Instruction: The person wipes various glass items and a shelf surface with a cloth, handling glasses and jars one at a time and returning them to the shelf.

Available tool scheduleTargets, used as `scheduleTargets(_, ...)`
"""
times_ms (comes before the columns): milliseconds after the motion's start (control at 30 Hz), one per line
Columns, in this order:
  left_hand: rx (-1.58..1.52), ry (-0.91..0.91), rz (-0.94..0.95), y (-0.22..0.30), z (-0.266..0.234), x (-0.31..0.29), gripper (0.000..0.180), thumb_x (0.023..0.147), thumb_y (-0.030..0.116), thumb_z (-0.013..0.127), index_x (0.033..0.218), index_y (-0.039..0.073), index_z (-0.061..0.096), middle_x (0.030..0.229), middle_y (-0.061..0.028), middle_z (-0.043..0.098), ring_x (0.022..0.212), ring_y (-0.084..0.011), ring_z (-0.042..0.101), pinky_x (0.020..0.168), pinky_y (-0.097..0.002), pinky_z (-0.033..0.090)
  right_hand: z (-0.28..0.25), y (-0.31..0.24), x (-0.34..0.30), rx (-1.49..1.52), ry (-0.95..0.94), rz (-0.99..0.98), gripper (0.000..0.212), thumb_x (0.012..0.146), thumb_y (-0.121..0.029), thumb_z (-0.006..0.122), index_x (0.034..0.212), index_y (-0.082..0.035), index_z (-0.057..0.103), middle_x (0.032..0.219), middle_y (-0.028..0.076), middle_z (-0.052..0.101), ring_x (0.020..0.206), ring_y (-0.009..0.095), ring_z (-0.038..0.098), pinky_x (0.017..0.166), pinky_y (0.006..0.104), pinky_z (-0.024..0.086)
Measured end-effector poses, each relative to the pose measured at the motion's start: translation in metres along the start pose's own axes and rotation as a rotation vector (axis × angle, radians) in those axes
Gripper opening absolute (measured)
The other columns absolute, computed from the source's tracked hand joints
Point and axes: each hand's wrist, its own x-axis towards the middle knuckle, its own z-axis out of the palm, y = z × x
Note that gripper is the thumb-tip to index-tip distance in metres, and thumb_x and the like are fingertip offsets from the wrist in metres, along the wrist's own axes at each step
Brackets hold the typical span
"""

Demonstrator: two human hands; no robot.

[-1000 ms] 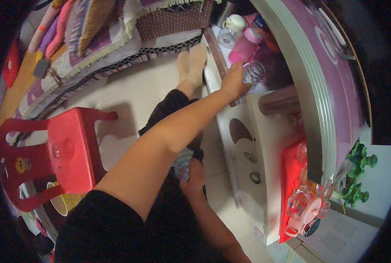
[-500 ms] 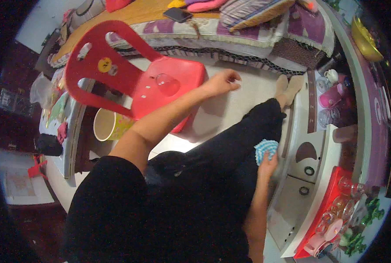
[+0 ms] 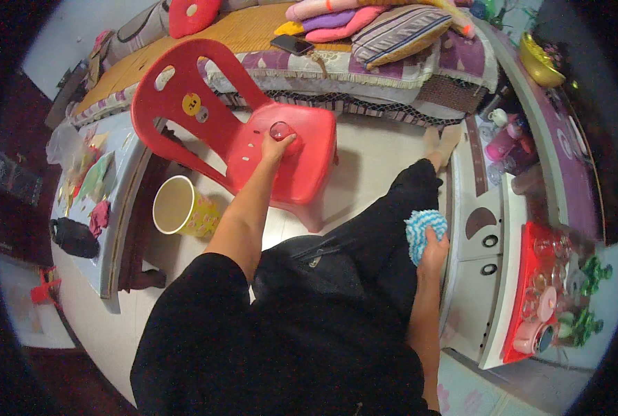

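jutting from the gripping left hand (image 3: 276, 147), a clear glass (image 3: 280, 130)

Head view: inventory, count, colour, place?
chair: 1, red, centre-left
glass: 1, clear, at chair seat
cloth: 1, blue-white, right of centre
bucket: 1, yellow, beside chair
table: 1, white, left
bundle: 1, black, on table
couch: 1, purple-white cover, top
round cushion: 1, red, on couch
striped cushion: 1, multicoloured, on couch
phone: 1, black, couch edge
bowl: 1, gold, upper right
cabinet: 1, white, right
bottle: 1, pink, right shelf
tray: 1, red, on cabinet
glassware: several, clear, on tray
pot: 1, pink, on tray
plants: count unclear, green, right edge
clutter: uncounted, mixed colours, table and couch
feet: 2, colour unclear, upper right
left hand: 1, bare, on glass
right hand: 1, bare, holding cloth
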Motion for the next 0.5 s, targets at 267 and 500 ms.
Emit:
scheduleTargets(267,-0.989,-0.423,-0.256,0.118,0.033,-0.02,0.045,0.078,0.04,0.063,0.111,0.01,0.053,0.106,-0.0101,0.059,0.094,-0.0237,0.059,0.077,-0.0349,0.049,-0.002,-0.028,-0.019,0.074,-0.09,-0.178,0.02,0.084,-0.005,0.05,0.102,0.003,0.055,0.093,0.01,0.062,0.081,0.018,0.061,0.074,0.03,0.049)
scheduleTargets(500,-1.388,-1.104,-0.205,0.303,0.06,-0.13,0.048,0.076,0.037,0.064,0.107,0.004,0.051,0.106,-0.0133,0.058,0.1,-0.0299,0.057,0.09,-0.0438,0.046,-0.022,-0.134,-0.03,0.145,0.229,-0.475,0.022,0.09,-0.015,0.05,0.104,0.002,0.055,0.092,0.007,0.061,0.081,0.015,0.06,0.073,0.028,0.048)
